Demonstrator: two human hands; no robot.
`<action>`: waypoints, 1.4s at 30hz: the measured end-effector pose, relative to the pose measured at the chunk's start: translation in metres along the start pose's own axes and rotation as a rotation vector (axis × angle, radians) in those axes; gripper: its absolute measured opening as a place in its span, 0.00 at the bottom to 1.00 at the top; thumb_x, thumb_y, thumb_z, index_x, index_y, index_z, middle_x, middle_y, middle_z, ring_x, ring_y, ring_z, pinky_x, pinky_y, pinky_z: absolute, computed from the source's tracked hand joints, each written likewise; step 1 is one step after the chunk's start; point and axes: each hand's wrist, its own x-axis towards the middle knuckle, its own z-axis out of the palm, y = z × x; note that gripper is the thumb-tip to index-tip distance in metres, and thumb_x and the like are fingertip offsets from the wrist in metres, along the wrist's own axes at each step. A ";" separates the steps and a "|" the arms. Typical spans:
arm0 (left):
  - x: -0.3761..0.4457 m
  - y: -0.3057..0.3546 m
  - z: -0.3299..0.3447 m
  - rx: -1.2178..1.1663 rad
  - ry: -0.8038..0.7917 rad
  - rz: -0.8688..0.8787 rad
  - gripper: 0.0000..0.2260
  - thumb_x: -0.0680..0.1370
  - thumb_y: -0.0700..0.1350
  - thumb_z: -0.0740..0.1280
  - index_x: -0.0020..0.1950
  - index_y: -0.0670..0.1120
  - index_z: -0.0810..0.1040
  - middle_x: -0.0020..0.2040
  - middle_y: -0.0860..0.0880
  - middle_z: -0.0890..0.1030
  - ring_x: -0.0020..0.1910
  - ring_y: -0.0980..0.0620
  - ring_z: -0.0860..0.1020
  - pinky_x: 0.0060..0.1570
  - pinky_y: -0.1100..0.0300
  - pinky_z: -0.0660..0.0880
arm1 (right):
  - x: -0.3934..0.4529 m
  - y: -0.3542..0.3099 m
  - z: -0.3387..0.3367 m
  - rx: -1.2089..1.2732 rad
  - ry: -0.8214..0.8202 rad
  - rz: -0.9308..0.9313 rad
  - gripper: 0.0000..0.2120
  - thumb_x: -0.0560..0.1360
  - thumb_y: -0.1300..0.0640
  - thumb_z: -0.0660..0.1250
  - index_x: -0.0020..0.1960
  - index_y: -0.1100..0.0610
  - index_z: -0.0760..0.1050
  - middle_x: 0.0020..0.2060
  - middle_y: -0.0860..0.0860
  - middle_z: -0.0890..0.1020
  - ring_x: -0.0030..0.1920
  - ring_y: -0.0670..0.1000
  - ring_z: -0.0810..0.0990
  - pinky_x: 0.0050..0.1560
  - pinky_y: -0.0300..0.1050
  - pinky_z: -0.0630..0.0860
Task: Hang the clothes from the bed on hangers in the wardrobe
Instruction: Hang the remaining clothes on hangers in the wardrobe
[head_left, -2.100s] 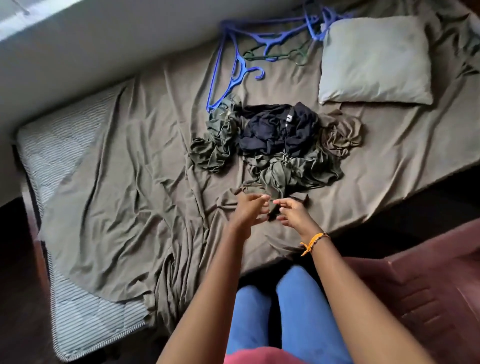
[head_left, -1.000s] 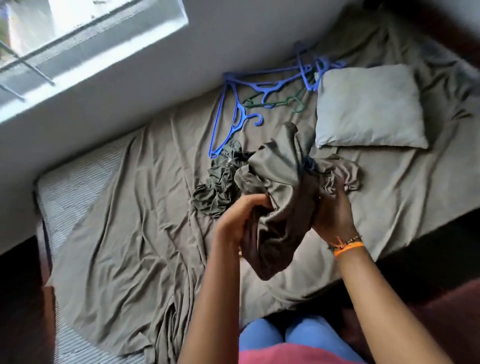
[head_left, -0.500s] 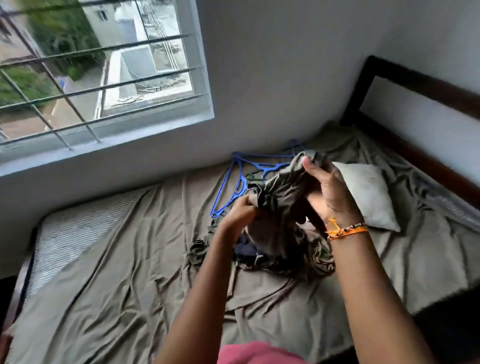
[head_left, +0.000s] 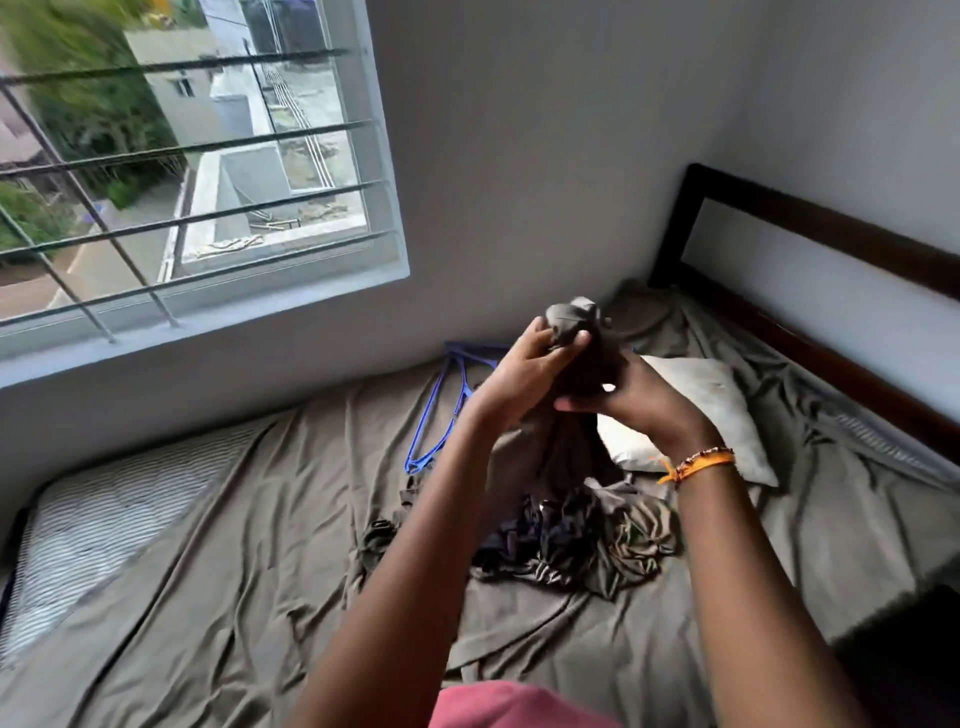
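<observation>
**Olive garment held up over the bed**

Head view: the left hand (head_left: 524, 374) and the right hand (head_left: 631, 397) both grip a bunched olive garment (head_left: 574, 317), raised above the bed (head_left: 234, 571). The remaining clothes (head_left: 582, 540) lie heaped on the sheet below. Blue hangers (head_left: 436, 415) rest beside the pillow (head_left: 701, 410), near the wall.

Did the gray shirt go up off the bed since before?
Yes. The gray shirt now hangs from both hands, left hand and right hand, raised well above the clothes pile where it lay.
</observation>
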 end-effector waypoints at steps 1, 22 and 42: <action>0.000 0.000 0.002 0.050 -0.017 0.044 0.08 0.77 0.44 0.66 0.51 0.40 0.77 0.52 0.42 0.70 0.52 0.52 0.72 0.56 0.60 0.71 | -0.001 -0.006 0.006 0.091 0.038 -0.034 0.26 0.67 0.73 0.72 0.62 0.59 0.72 0.51 0.47 0.81 0.46 0.36 0.80 0.46 0.33 0.76; -0.016 -0.041 -0.009 0.567 0.168 0.015 0.15 0.72 0.46 0.57 0.52 0.49 0.81 0.47 0.48 0.83 0.49 0.47 0.79 0.47 0.55 0.73 | -0.021 -0.025 -0.024 -0.590 0.526 0.028 0.30 0.70 0.56 0.73 0.67 0.66 0.67 0.64 0.61 0.69 0.66 0.59 0.67 0.69 0.50 0.60; -0.008 -0.022 0.002 0.141 0.074 -0.041 0.10 0.82 0.40 0.57 0.41 0.47 0.66 0.38 0.48 0.66 0.39 0.55 0.65 0.42 0.62 0.64 | -0.028 -0.008 -0.039 -0.096 0.697 -0.116 0.20 0.65 0.74 0.53 0.46 0.56 0.76 0.45 0.52 0.79 0.49 0.52 0.77 0.54 0.41 0.75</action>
